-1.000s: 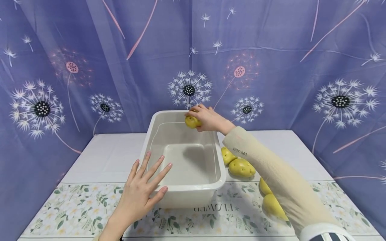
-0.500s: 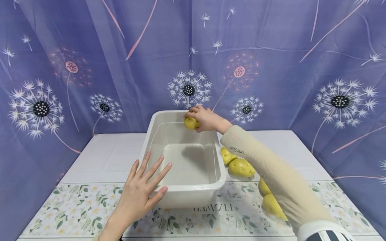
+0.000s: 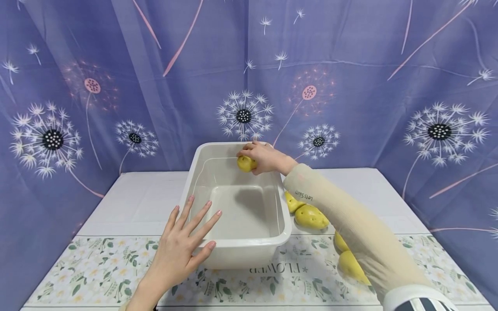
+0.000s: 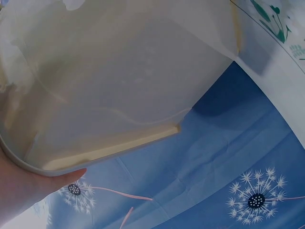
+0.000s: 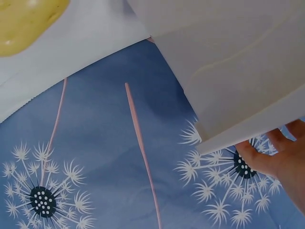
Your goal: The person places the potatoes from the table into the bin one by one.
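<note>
My right hand [image 3: 266,158] holds a yellow potato [image 3: 246,163] inside the far end of a deep, pale plastic basin [image 3: 249,243], just below the back rim. The fingers curl over the potato's top and hide part of it. At the near-left corner of the basin, my left hand [image 3: 175,249] lies spread on the rim with straight fingers. The left wrist view shows its thumb [image 4: 66,178] along the rim. In the right wrist view the basin wall hides the held potato, and only part of the right hand [image 5: 286,157] shows.
Right of the basin lie two potatoes [image 3: 311,217] close together. Two more rounded yellow ones [image 3: 352,265] are partly covered by my right sleeve [image 3: 350,220]. A floral cloth [image 3: 105,268] spans the table's front, and a purple dandelion curtain [image 3: 175,86] stands behind.
My right hand has sunk slightly and shifted a little to the left with the potato. My left hand stays where it was on the basin.
</note>
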The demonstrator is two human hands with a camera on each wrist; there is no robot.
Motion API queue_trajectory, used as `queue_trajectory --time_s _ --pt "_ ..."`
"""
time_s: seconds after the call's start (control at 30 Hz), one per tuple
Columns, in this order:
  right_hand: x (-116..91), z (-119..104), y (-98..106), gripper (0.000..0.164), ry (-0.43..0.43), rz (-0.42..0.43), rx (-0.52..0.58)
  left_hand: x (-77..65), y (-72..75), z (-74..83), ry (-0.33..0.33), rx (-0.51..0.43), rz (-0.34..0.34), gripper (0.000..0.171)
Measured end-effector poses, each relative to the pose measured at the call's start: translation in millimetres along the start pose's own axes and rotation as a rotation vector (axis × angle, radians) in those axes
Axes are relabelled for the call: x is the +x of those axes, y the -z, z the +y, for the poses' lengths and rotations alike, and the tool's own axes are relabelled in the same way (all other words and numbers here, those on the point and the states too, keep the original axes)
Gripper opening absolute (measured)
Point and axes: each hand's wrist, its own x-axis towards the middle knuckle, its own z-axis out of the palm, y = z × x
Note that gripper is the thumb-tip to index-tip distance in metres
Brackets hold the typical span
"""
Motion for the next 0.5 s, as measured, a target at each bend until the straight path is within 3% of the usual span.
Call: queue_trajectory --time_s 0.5 --pt "2.1 2.3 -8.3 0.059 0.048 -0.003 -0.009 0.3 0.3 -0.9 -0.006 0.007 -0.001 0.051"
